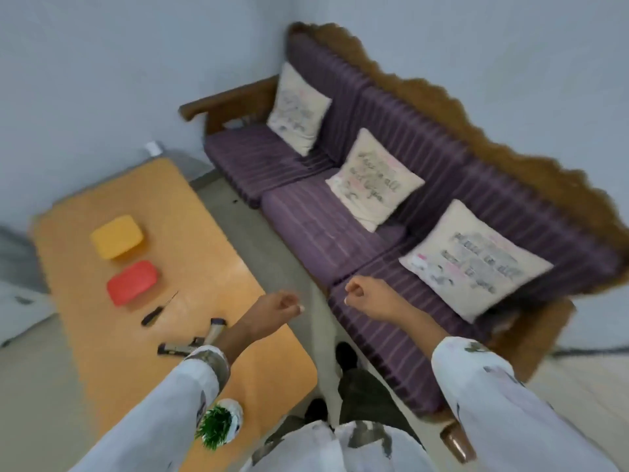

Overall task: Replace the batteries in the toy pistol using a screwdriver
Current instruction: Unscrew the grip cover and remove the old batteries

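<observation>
The toy pistol (190, 342), silver with dark parts, lies on the orange table (85, 301), partly hidden behind my left wrist. A screwdriver (157, 311) with a dark handle lies just beyond it. My left hand (277, 306) hovers past the table's right edge with curled fingers and holds nothing. My right hand (366, 294) is raised over the front of the sofa, fingers curled, also holding nothing. The frame is blurred.
A yellow box (116, 236) and a red box (132, 282) sit on the table's far half. A small potted plant (219, 422) stands at its near edge. A purple striped sofa (306, 226) with three cushions fills the right. My legs stand in the gap between.
</observation>
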